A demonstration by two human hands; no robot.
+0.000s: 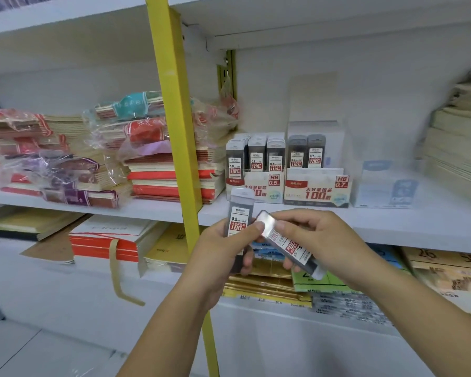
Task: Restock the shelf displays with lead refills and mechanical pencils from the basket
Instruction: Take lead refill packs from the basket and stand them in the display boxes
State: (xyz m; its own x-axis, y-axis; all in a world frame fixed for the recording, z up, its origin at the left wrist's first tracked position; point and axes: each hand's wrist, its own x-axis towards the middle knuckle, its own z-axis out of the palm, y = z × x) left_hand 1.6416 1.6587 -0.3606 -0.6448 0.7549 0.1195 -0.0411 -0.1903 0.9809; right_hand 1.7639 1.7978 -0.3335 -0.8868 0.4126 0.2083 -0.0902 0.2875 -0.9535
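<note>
While gripped in front of the middle shelf: 2 lead refill cases, 1 per hand

Item 1, left hand point(223, 248): fingers curled round the lower part of the upright refill case point(239, 213), thumb pressed across its front. Label facing the camera, marked 0.5, HB and 100; pale cap uppermost, level with the shelf point(392, 221) edge.

Item 2, right hand point(318, 240): fingers bent over and thumb beneath, pinching the tilted refill case point(290, 244). Upper end up and to the left, just beside the left thumb tip; lower end down and to the right, past the palm.

Item 3, HB 0.5 display box point(259, 186): standing on the shelf directly behind the hands, 3 cases across its front row, more ranked behind.

Item 4, HB 0.7 display box point(317, 190): touching the right side of item 3, 2 cases at the left of its front row.

Item 5, white and blue box point(384, 186): just right of item 4, contents not legible.

Surroundings: yellow post point(174, 131) slanting down the frame left of the hands; wrapped notebooks point(163, 180) stacked beyond it on the same level
</note>
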